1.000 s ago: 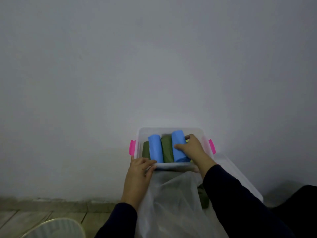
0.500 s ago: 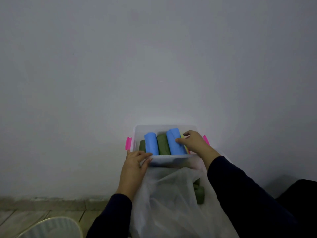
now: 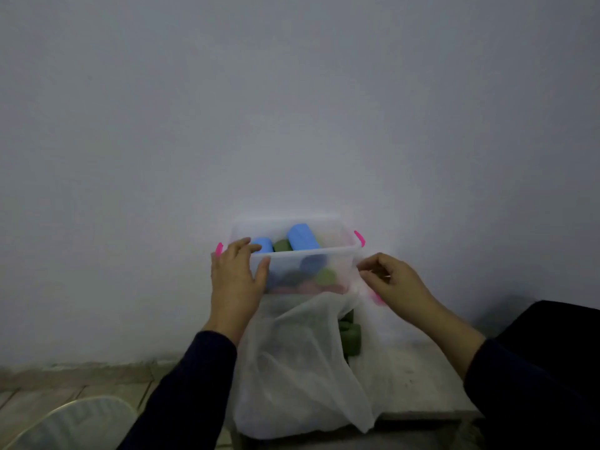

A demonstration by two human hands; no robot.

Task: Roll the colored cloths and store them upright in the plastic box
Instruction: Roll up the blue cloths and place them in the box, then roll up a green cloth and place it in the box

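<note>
Since half a second ago the right hand has come out of the box and now sits just off its right end; the box itself looks tipped toward the camera, so its near wall shows more of what is inside.

Head view: the left hand grips the left part of the near rim — fingers curled over the top edge, thumb pressed on the outside of the clear wall. The right hand is beside the right front corner with fingers loosely curled; whether it pinches the bag, touches the box or holds nothing cannot be told. Both arms wear dark sleeves.

The box stands at the far end of the bench, close to the grey wall, with a pink latch on the right end and another on the left. Inside stand rolled cloths: a tall blue roll, a shorter blue one by the left fingers, and a green roll between them. Through the wall more roll ends show dimly — a pale green one, a dark bluish one and pinkish ones along the bottom.

A thin white bag lies crumpled on the bench in front of the box, reaching its near edge. Green rolls lie at the bag's right side, partly under it. A round pale object shows at lower left over the floor.
</note>
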